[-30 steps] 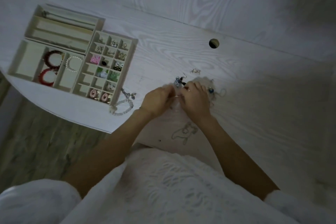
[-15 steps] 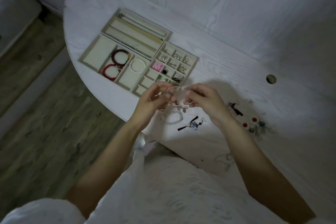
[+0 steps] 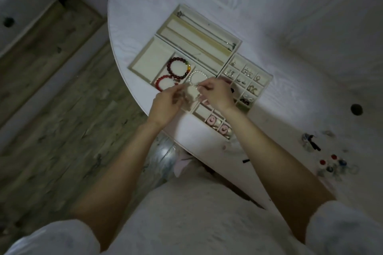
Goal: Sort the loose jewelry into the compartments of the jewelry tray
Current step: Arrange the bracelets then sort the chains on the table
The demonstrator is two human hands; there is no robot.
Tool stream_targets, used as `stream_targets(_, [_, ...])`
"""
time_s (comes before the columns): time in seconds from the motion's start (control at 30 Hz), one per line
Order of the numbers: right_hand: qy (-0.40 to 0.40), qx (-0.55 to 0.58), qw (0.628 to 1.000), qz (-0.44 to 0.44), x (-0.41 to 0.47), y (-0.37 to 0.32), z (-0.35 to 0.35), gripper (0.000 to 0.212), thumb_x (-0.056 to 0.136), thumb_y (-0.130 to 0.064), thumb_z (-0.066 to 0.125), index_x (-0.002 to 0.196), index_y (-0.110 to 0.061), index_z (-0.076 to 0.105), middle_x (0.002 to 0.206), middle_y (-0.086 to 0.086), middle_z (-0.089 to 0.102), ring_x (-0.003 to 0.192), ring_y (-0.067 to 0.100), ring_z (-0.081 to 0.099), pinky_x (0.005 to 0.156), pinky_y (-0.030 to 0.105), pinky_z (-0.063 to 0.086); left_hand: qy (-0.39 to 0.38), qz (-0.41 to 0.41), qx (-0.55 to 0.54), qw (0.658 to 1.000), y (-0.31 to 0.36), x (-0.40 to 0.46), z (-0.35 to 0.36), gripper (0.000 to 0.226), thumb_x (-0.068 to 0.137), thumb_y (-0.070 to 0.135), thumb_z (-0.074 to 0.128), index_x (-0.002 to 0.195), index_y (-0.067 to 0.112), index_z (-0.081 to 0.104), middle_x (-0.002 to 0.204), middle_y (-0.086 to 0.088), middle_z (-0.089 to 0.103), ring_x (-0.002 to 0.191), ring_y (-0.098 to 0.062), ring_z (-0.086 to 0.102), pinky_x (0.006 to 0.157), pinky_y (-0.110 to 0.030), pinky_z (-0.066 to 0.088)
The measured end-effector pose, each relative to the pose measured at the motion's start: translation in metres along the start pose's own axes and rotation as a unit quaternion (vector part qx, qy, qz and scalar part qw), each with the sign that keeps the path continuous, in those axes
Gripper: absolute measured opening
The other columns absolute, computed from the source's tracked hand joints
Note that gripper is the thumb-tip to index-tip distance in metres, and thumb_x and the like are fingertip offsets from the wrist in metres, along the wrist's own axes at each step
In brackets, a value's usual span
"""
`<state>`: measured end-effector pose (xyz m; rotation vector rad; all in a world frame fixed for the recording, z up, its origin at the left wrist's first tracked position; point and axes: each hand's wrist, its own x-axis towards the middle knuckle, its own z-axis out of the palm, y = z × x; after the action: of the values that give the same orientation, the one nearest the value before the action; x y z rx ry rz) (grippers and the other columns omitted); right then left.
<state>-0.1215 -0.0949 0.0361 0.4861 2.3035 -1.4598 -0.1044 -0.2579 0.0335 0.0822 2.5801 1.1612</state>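
I see both hands over the near edge of the jewelry tray (image 3: pixel 145 59), which sits on the white table (image 3: pixel 290 16). My right hand (image 3: pixel 217 95) has its fingers curled, and the fingertips pinch a thin silvery bracelet (image 3: pixel 195 87); the piece is blurred, so I read it as a bracelet with some doubt. My left hand (image 3: pixel 167 102) is curled too, its fingertips closing on the same piece from the other side. The bracelet hangs just above the tray's pearl bracelet (image 3: pixel 198 74), over that same compartment.

Inside the tray, a dark red bead bracelet (image 3: pixel 178 68) and a bright red bracelet (image 3: pixel 163 83) lie in the compartment beside the pearl one. The long slots at the tray's far side hold thin chains (image 3: pixel 207 29). The small squares at the tray's right hold earrings (image 3: pixel 248 72), and two pink rings (image 3: pixel 217 123) sit in its nearest squares.

Well to the right of the tray, loose jewelry (image 3: pixel 329 163) lies scattered on the table.
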Motion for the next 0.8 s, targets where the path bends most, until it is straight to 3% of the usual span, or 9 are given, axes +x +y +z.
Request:
stream_targets(0.1, [0.001, -0.070, 0.997, -0.034, -0.002, -0.002, 0.001, 0.019, 0.091, -0.011, 0.060, 0.109, -0.005, 0.064, 0.105, 0.007, 0.068, 0.072, 0.014, 0.069, 0.058, 0.020, 0.052, 0.012, 0.030, 0.086, 0.996, -0.012, 0.000, -0.006, 0.040, 0.092, 0.010, 0.055, 0.131, 0.016, 0.055, 0.121, -0.007, 0.063, 0.101, -0.021, 0.062, 0.087, -0.026, 0.044])
stream_targets(0.17, [0.040, -0.186, 0.978, -0.091, -0.004, -0.002, -0.001, 0.023, 0.092, -0.015, 0.059, 0.113, -0.009, 0.064, 0.113, 0.006, 0.065, 0.086, 0.015, 0.066, 0.076, 0.028, 0.054, 0.028, 0.098, 0.152, 0.983, -0.022, 0.002, -0.010, 0.036, 0.090, 0.009, 0.056, 0.125, 0.013, 0.060, 0.117, -0.011, 0.063, 0.100, -0.029, 0.060, 0.088, -0.036, 0.046])
stream_targets(0.23, [0.070, -0.275, 0.947, -0.153, -0.006, 0.000, -0.004, 0.023, 0.093, -0.018, 0.056, 0.114, -0.014, 0.065, 0.118, 0.004, 0.058, 0.095, 0.017, 0.060, 0.083, 0.033, 0.052, 0.028, 0.189, 0.237, 0.953, -0.029, 0.006, -0.011, 0.033, 0.088, 0.013, 0.052, 0.119, 0.012, 0.065, 0.112, -0.011, 0.063, 0.098, -0.034, 0.056, 0.083, -0.042, 0.044])
stream_targets(0.4, [0.012, -0.413, 0.869, -0.273, -0.011, 0.012, -0.001, 0.027, 0.090, -0.015, 0.054, 0.113, -0.011, 0.066, 0.113, 0.009, 0.054, 0.110, 0.028, 0.044, 0.089, 0.040, 0.044, -0.036, 0.302, 0.352, 0.885, -0.032, 0.018, -0.008, 0.041, 0.089, 0.035, 0.037, 0.111, 0.019, 0.068, 0.120, 0.002, 0.062, 0.109, -0.022, 0.041, 0.079, -0.037, 0.025])
stream_targets(0.53, [0.021, -0.477, 0.826, -0.300, -0.017, 0.022, 0.011, 0.028, 0.089, -0.024, 0.053, 0.107, -0.010, 0.069, 0.107, 0.008, 0.054, 0.106, 0.028, 0.043, 0.092, 0.041, 0.036, -0.046, 0.311, 0.369, 0.875, -0.037, 0.025, -0.011, 0.042, 0.092, 0.034, 0.035, 0.107, 0.017, 0.070, 0.119, 0.006, 0.064, 0.111, -0.021, 0.047, 0.085, -0.039, 0.023])
stream_targets(0.63, [0.029, -0.476, 0.833, -0.280, -0.022, 0.029, 0.020, 0.029, 0.090, -0.028, 0.048, 0.104, -0.016, 0.070, 0.109, 0.006, 0.050, 0.108, 0.024, 0.037, 0.089, 0.037, 0.028, -0.055, 0.313, 0.394, 0.863, -0.036, 0.033, -0.014, 0.042, 0.090, 0.034, 0.035, 0.107, 0.017, 0.070, 0.117, 0.007, 0.065, 0.107, -0.023, 0.054, 0.086, -0.039, 0.023])
stream_targets(0.8, [0.033, -0.420, 0.863, -0.278, -0.028, 0.038, 0.026, 0.038, 0.090, -0.037, 0.038, 0.097, -0.021, 0.072, 0.107, 0.007, 0.050, 0.103, 0.023, 0.033, 0.086, 0.037, 0.030, -0.047, 0.336, 0.398, 0.852, -0.036, 0.039, -0.015, 0.040, 0.092, 0.033, 0.036, 0.108, 0.017, 0.069, 0.114, 0.006, 0.066, 0.103, -0.022, 0.054, 0.082, -0.039, 0.025])
